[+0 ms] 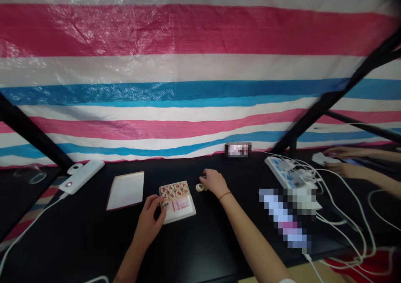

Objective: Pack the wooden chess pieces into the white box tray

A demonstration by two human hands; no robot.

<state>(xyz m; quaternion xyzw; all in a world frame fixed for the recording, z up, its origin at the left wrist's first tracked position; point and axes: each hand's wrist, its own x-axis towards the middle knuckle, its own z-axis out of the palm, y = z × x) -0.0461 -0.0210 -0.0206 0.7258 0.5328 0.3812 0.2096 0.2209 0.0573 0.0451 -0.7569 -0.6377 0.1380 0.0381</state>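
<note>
While the left hand (152,216) lies nearest the camera on the black table (94,241), its fingers are curled narrow around the near-left corner of a shallow white box (183,210), holding it there. Just beyond those fingers, the far half of the box holds round pale chess pieces (174,190) with red characters, packed in rows. The near half of the box shows a bare base with red print.

To the right of the left fingers and further off, the right hand (215,182) rests palm down beyond the far-right corner of the box. A thin red band (224,195) circles its wrist. Its fingers are bent downward and close together. A loose piece (199,187) lies on the table at the fingertips, touching or nearly touching them. Whether the fingers grip this piece cannot be told.

To the left of the left fingers, apart from the box, a flat white lid (126,190) lies on the table. Further left and beyond it sits a white power bank (82,176) with a white cable (31,226) running toward the near edge.

Well to the right of the right fingers, a white power strip (280,170) carries several plugs and cords. Beyond it, another person's hands (340,152) rest on the table at the far right.

Behind everything hangs a tarpaulin (188,66) in pink, white and blue stripes.
</note>
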